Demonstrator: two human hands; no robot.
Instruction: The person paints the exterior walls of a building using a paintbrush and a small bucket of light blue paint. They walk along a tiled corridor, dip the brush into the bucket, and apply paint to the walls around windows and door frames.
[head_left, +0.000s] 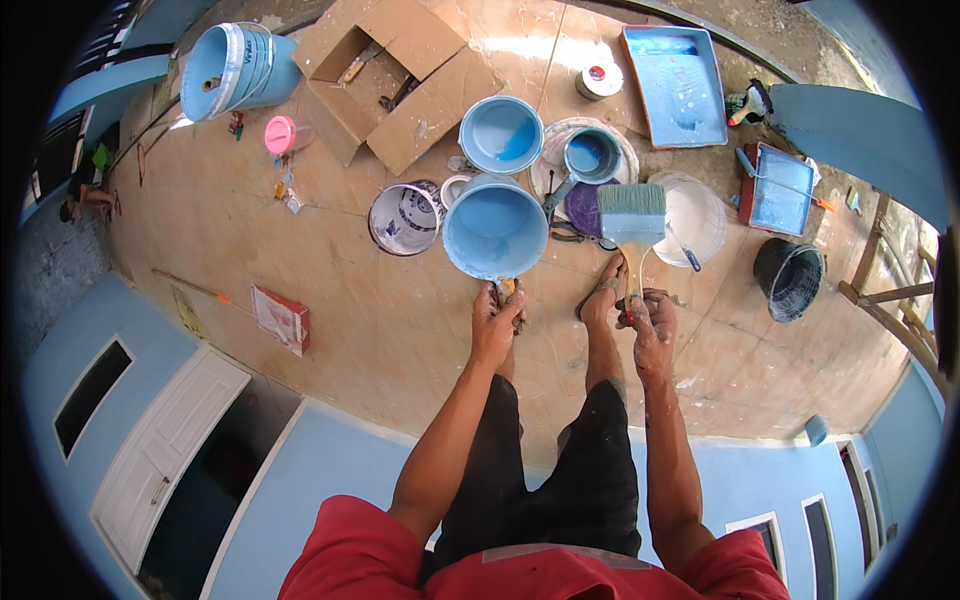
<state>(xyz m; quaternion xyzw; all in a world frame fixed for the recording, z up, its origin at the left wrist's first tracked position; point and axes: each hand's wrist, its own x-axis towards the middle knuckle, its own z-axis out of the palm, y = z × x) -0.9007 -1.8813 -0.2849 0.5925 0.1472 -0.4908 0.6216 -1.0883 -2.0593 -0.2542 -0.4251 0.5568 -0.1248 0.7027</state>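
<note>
One wide brush (633,225) stands out from the right hand (653,322), its handle grasped between thumb and curled fingers, its long axis running nearly straight away from the person and the bristles (632,198) at the far end. The blue pot (495,228) lies leftward of that grip and a little farther out, its open mouth level with the lower part of the brush head and apart from it as seen from above. How their heights compare cannot be told. The left hand (494,322) is the nearer one to the pot, clasped on its short handle, which points back toward the person. The relation that seems to count is this sideways gap between the bristles and the pot's mouth.

The brush has a broad, flat head, grey-green at the tip and pale blue below. The pot is round, light blue inside; how full it is cannot be judged.

Just beyond the pot from the left grip sits a blue bucket (502,134); leftward stands a white bucket (404,218). Beyond the brush is a smaller pot (591,156), and right of its head, a white basin (708,222). Farther right of the right grip stands a black bucket (789,280).
</note>
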